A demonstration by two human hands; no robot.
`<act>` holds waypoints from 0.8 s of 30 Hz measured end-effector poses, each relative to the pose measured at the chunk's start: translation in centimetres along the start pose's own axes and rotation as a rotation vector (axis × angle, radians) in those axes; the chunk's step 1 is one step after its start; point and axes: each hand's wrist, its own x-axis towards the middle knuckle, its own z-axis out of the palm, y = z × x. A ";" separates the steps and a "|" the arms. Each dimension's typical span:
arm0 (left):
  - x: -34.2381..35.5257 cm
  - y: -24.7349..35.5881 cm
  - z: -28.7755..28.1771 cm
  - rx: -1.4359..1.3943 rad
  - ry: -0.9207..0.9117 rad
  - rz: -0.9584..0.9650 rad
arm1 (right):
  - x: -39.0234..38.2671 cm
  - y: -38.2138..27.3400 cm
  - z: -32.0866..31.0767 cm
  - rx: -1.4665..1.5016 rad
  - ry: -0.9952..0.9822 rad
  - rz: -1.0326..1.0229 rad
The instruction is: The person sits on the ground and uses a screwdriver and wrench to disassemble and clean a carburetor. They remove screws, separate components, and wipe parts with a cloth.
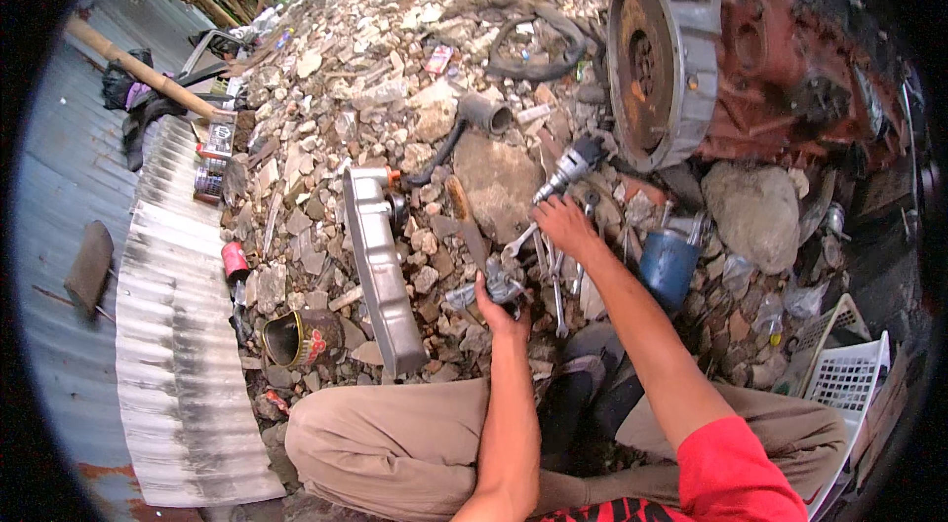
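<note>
My left hand (502, 318) grips a small grey cast-metal part (502, 287), its thumb on top and its other fingers mostly hidden. Ahead and to the right, my right hand (565, 226) reaches down with bent fingers closed at the end of a wrench (519, 240). Just beyond those fingertips lies a distributor (573, 166) with a black cap and silver shaft. Several more wrenches (560, 310) lie on the stones between and below my hands. Left of my left hand rests a long silver valve cover (380, 275).
A large rusty engine block (780, 58) stands at the far right. Near my right forearm are a blue cylindrical filter (670, 265) and a big stone (752, 216). A white plastic basket (849, 374) sits by my right knee, a cut-open can (301, 337) at left. Rubble (395, 58) covers the ground.
</note>
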 end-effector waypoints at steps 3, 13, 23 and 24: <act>-0.4 -0.1 0.2 -0.015 -0.047 0.007 | 0.4 -0.3 0.0 0.028 0.107 0.020; -2.2 0.0 2.8 0.027 -0.033 -0.012 | 0.6 0.6 1.4 -0.150 0.000 -0.125; -1.7 0.3 2.0 -0.126 -0.120 0.055 | 4.1 -3.1 -3.0 0.386 -0.248 0.179; -1.1 -1.0 2.7 -0.126 -0.138 0.040 | 4.8 -0.8 -2.7 0.429 -0.218 0.225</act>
